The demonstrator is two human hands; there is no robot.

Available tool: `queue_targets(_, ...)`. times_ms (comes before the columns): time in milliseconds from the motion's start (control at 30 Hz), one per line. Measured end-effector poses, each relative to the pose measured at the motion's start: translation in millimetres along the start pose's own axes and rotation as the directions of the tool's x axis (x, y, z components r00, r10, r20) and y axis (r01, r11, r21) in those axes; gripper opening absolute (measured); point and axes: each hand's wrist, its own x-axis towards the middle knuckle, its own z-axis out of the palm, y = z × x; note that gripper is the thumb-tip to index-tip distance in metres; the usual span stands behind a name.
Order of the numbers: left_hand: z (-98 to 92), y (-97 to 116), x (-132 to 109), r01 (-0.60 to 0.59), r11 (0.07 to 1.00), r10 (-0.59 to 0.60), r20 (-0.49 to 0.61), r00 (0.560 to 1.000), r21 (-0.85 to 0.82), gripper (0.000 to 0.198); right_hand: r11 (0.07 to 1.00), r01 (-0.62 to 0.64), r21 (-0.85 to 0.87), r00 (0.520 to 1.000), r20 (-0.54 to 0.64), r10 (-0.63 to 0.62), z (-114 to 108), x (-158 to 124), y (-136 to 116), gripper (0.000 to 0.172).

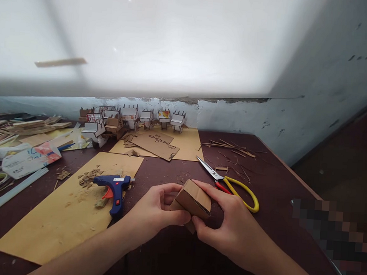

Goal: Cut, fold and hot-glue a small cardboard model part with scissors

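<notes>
Both my hands hold a small brown cardboard box piece [194,199] just above the dark table [280,190]. My left hand [155,211] pinches its left side, with the fingers curled round the edge. My right hand [228,222] wraps its right side and underside, thumb against the front face. A blue hot glue gun [114,188] lies on a tan cardboard sheet [61,221] to the left of my left hand. Scissors with yellow handles [235,187] lie just beyond my right hand.
Several small cardboard models [134,117] stand in a row by the wall, behind a printed cardboard piece [156,144]. Cardboard strips and scraps [233,149] lie at the back right. Packaging, sticks and glue rods [21,159] crowd the left. The table's right edge runs diagonally.
</notes>
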Motion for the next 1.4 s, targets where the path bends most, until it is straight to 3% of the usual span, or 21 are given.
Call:
queue_targets(200,-3.5,2,-2,0.044,0.998,-0.045,0.01,0.999,0.044,0.046,0.996,-0.03,0.087,0.997,0.076,0.024,-7,1,-5,0.061)
queue_targets(333,-4.3,1,-4,0.046,0.999,-0.046,0.065,0.997,-0.009,0.074,0.959,-0.134,0.25,0.981,0.167,0.093,-11,3,-4,0.061)
queue_targets(467,-3.2,-1,-5,-0.038,0.994,0.048,0.097,0.994,-0.103,0.072,0.845,-0.232,0.482,0.966,0.216,0.141,-8,4,5,0.06)
queue_targets(600,-0.2,-2,-3,-0.114,0.976,0.129,0.073,0.989,-0.187,0.064,0.687,-0.237,0.687,0.969,0.213,0.122,2,6,15,0.06)
queue_targets(733,2.4,-2,-3,-0.138,0.973,0.146,0.032,0.989,-0.184,0.061,0.675,-0.223,0.703,0.974,0.143,0.173,10,9,19,0.056)
queue_targets(867,4.7,-2,-5,-0.166,0.98,0.168,0.002,0.986,-0.107,0.06,0.69,-0.225,0.688,0.974,0.138,0.181,15,8,11,0.058)
queue_targets(1000,6.5,-1,-7,-0.177,0.981,0.176,-0.013,0.984,-0.078,0.059,0.699,-0.22,0.68,0.975,0.123,0.187,14,7,4,0.049)
queue_targets(1233,3.8,1,-6,-0.155,0.979,0.165,0.067,0.984,-0.131,0.058,0.685,-0.201,0.7,0.978,0.099,0.186,12,7,6,0.035)
queue_targets(1400,5.5,-4,-6,-0.173,0.98,0.174,0.0,0.985,-0.098,0.059,0.706,-0.219,0.673,0.972,0.087,0.219,19,6,8,0.05)
